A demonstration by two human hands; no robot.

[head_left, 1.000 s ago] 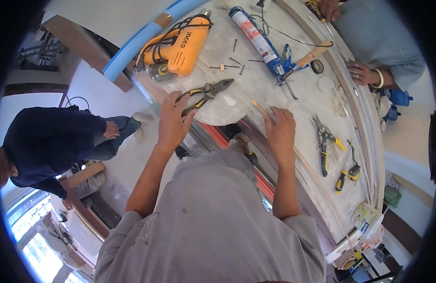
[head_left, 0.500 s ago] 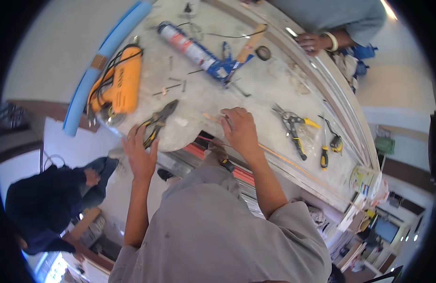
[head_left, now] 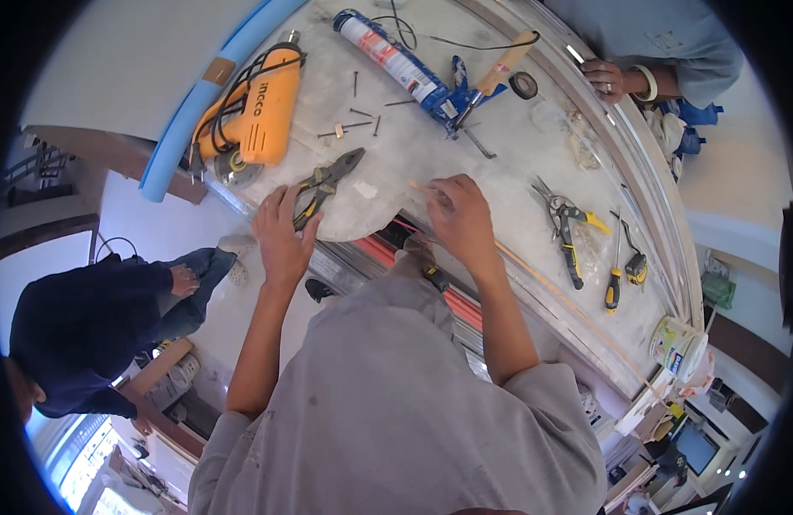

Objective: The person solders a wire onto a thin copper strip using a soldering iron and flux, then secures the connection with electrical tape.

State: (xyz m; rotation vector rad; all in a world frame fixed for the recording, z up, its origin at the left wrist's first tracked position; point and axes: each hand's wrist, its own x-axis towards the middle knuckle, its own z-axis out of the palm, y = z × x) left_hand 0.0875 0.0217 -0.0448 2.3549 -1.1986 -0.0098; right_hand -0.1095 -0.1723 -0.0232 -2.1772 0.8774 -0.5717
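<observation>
My left hand [head_left: 283, 236] is at the table's near left edge, fingers apart. Between its fingers and thumb lie the black-and-yellow handles of the pliers [head_left: 332, 173], whose jaws rest on the tabletop. My right hand [head_left: 463, 221] is bent over the near edge with its fingers curled in on a thin orange strip [head_left: 551, 293]. A short end of that strip shows past the fingertips, and the rest runs along the edge to the right. The fingers partly hide the grip. A black-and-yellow handle [head_left: 437, 278] shows below the right hand.
Across the dusty table [head_left: 499, 172] lie an orange heat gun [head_left: 272, 107], a caulking gun [head_left: 392, 60], several screws, a tape roll [head_left: 523, 84], tin snips [head_left: 564, 225] and a screwdriver [head_left: 614, 287]. A co-worker's hand [head_left: 604, 80] rests on the far rail. Another person [head_left: 96, 322] is at left.
The view has shifted, so the table's things appear further right and higher. My right hand has slid slightly left along the strip. My left hand stays beside the pliers.
</observation>
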